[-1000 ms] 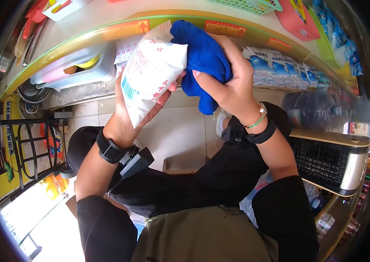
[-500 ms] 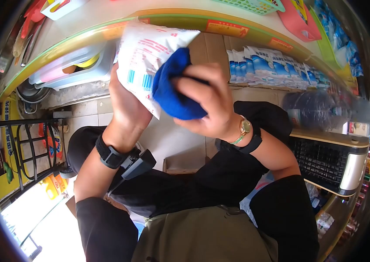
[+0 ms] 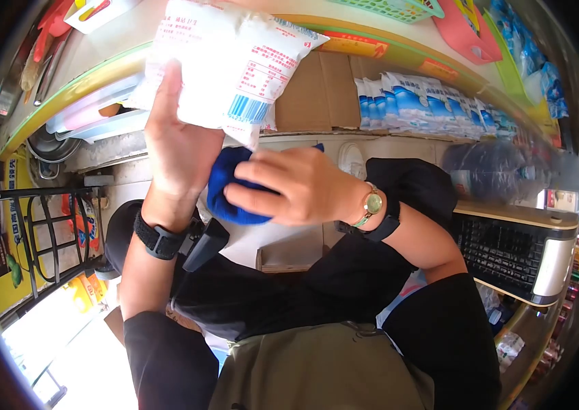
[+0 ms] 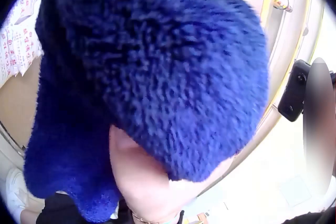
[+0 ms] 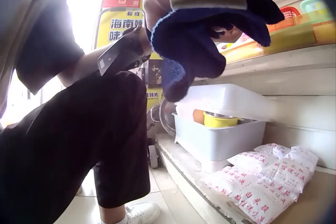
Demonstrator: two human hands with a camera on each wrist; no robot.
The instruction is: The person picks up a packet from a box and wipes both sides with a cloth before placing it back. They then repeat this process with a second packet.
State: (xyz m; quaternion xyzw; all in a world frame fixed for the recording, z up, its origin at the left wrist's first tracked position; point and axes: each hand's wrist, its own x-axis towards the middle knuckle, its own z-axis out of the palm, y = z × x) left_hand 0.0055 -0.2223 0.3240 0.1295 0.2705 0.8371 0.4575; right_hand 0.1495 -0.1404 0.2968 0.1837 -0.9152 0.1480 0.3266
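My left hand holds up a plump white plastic pouch with red print and a blue barcode, thumb on its near face; the other fingers are hidden behind it. A bunched blue cloth is in my right hand, fingers curled over it. In the head view this cloth sits just below the pouch's lower corner, beside the heel of my left hand. The same fluffy cloth fills most of the left wrist view. In the right wrist view the cloth hangs in folds below the right hand.
Similar white pouches lie on the low shelf beside a lidded plastic box. Blue-and-white packets line the shelf to the right, next to brown cardboard. A large clear bottle stands at right; a black metal rack is at left.
The pouch has moved up and left and turned, its barcode side facing me. The cloth has gone from the pouch's right side, across its front, to below its lower corner.
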